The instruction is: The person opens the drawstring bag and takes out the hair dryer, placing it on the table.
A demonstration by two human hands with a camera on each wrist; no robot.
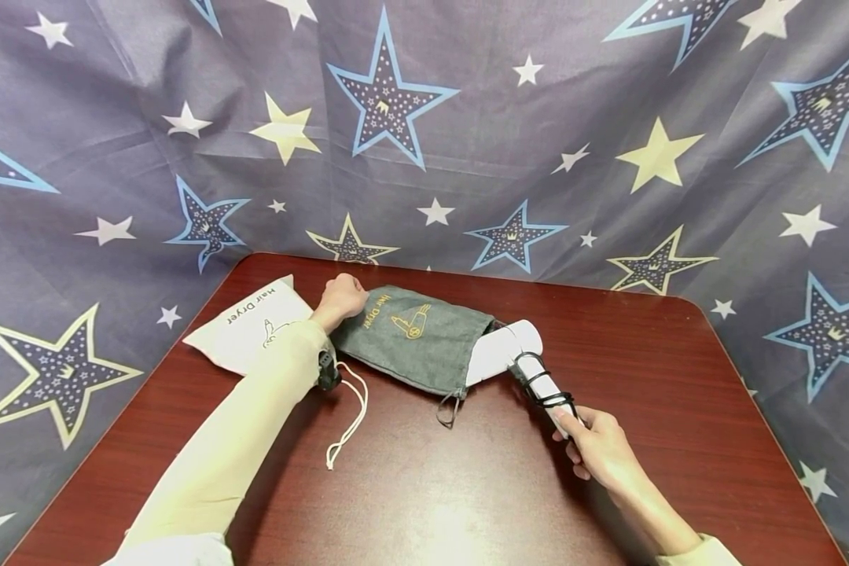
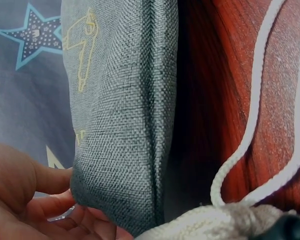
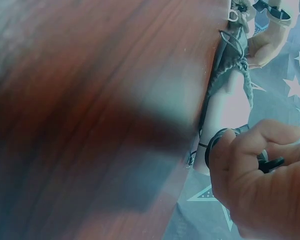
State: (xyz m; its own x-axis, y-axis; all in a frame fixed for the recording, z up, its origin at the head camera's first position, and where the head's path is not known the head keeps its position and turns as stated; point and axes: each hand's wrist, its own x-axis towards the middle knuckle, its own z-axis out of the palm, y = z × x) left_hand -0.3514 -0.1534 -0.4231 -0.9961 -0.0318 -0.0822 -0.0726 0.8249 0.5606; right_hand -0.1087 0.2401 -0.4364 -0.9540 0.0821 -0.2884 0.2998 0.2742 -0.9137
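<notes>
A grey cloth drawstring bag (image 1: 424,334) printed with "Hair Dryer" lies on the table, its mouth facing right. Out of that mouth sticks a white hair dryer (image 1: 505,350), its nozzle part still covered by the cloth. Black cord (image 1: 538,385) is wound around the dryer's handle. My right hand (image 1: 597,448) grips the handle's end, with thumb on top. At the bag's bottom end, my left hand (image 1: 343,297) pinches a corner of the cloth; the left wrist view shows thumb and fingers (image 2: 52,180) at that corner.
A white "Hair Dryer" pouch (image 1: 251,322) lies at the left, partly under my left forearm. Its white drawstring (image 1: 354,424) trails onto the reddish wooden table (image 1: 410,487). Behind the table hangs a star-patterned cloth (image 1: 467,173).
</notes>
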